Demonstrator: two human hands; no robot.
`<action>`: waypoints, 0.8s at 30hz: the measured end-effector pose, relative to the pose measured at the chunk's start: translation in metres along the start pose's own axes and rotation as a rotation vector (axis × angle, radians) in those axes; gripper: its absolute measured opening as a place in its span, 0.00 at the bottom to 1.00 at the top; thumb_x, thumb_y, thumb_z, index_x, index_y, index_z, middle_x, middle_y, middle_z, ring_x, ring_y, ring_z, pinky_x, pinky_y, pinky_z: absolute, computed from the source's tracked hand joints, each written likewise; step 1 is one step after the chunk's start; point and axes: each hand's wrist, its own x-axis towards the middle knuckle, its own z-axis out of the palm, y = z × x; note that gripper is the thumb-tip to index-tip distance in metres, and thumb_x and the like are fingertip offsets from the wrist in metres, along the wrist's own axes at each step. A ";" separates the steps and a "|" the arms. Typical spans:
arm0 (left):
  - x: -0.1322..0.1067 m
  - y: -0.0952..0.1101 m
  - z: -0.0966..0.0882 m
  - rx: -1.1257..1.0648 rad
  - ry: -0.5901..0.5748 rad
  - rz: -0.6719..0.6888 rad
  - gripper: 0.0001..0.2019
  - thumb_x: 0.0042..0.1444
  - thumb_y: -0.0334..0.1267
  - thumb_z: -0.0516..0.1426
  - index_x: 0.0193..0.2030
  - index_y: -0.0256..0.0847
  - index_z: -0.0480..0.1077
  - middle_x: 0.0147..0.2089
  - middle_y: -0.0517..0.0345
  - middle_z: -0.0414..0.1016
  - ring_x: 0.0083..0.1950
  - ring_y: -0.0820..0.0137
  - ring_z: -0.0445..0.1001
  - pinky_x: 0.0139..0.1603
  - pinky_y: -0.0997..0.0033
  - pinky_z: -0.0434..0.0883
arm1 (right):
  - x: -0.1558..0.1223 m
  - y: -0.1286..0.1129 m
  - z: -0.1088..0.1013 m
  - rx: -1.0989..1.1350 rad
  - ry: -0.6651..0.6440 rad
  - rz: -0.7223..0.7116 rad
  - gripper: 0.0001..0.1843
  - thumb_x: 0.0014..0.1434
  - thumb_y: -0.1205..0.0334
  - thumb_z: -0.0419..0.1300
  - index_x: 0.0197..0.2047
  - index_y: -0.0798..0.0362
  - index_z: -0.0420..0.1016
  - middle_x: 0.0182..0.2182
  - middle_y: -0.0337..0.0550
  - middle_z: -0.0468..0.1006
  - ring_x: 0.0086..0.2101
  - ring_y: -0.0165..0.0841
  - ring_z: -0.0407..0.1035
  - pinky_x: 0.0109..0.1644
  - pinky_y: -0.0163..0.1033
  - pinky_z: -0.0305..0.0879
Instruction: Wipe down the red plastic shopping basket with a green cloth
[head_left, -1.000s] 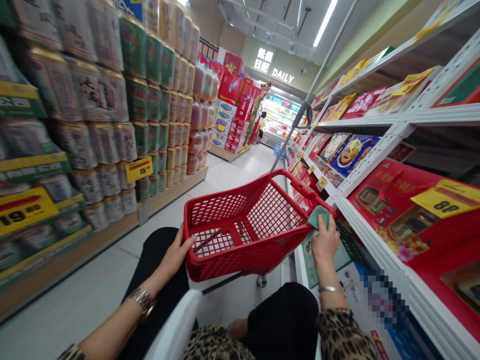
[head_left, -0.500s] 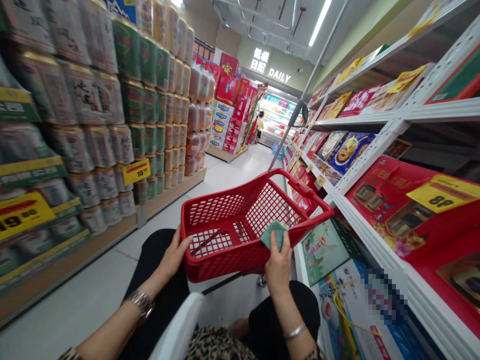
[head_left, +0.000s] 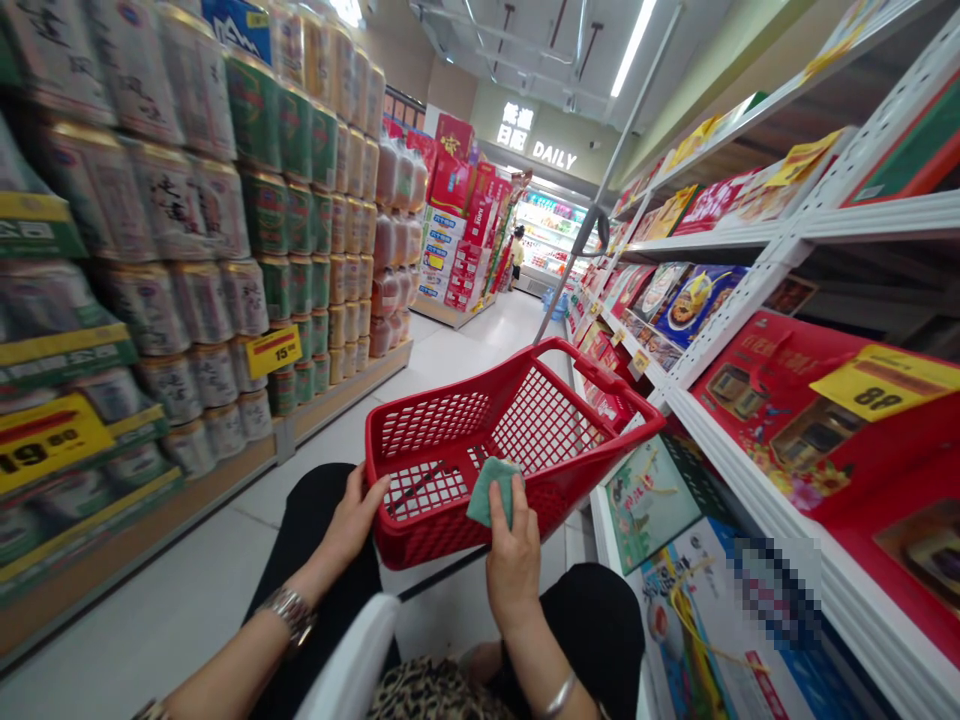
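Note:
In front of my knees stands a red plastic shopping basket [head_left: 442, 412] with lattice walls, part of a trolley with a thin frame under it. My left hand [head_left: 358, 515] grips the basket's near left corner, thumb on the rim and fingers partly hidden at the outside. A green cloth [head_left: 491, 490], folded small, is pressed by my right hand [head_left: 514, 545] against the near rim, around the middle of that side. Through the lattice floor of the basket, white tiles and a dark bar show.
Stacked cans [head_left: 202, 290] line the left side of the aisle. On the right, white shelves [head_left: 720, 240] hold boxed goods, with a red gift box [head_left: 780, 400] close by. A slanted metal pole [head_left: 615, 160] rises behind the basket. A person [head_left: 517, 255] is far down the aisle.
My right hand has slid the green cloth leftward along the basket's near rim, from its right part to around the middle. My left hand stays at the corner.

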 end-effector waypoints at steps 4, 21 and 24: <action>-0.007 0.000 0.012 0.079 -0.003 0.019 0.44 0.55 0.66 0.55 0.69 0.36 0.59 0.69 0.35 0.67 0.71 0.48 0.67 0.74 0.45 0.62 | 0.017 0.029 0.007 0.028 0.001 0.031 0.39 0.61 0.81 0.44 0.72 0.47 0.68 0.69 0.60 0.66 0.48 0.41 0.72 0.56 0.53 0.71; -0.093 -0.007 0.087 0.559 -0.528 0.384 0.43 0.46 0.36 0.64 0.72 0.50 0.65 0.80 0.44 0.46 0.79 0.40 0.48 0.75 0.30 0.54 | 0.029 0.089 -0.062 -0.272 -0.292 0.209 0.37 0.50 0.83 0.49 0.54 0.47 0.85 0.62 0.47 0.76 0.38 0.39 0.73 0.47 0.44 0.69; -0.093 -0.002 0.092 0.501 -0.532 0.477 0.21 0.52 0.38 0.61 0.54 0.47 0.80 0.63 0.44 0.76 0.64 0.48 0.75 0.65 0.46 0.74 | 0.007 0.076 -0.072 -0.349 -0.295 0.199 0.35 0.51 0.82 0.49 0.52 0.47 0.85 0.59 0.50 0.77 0.38 0.41 0.73 0.44 0.44 0.68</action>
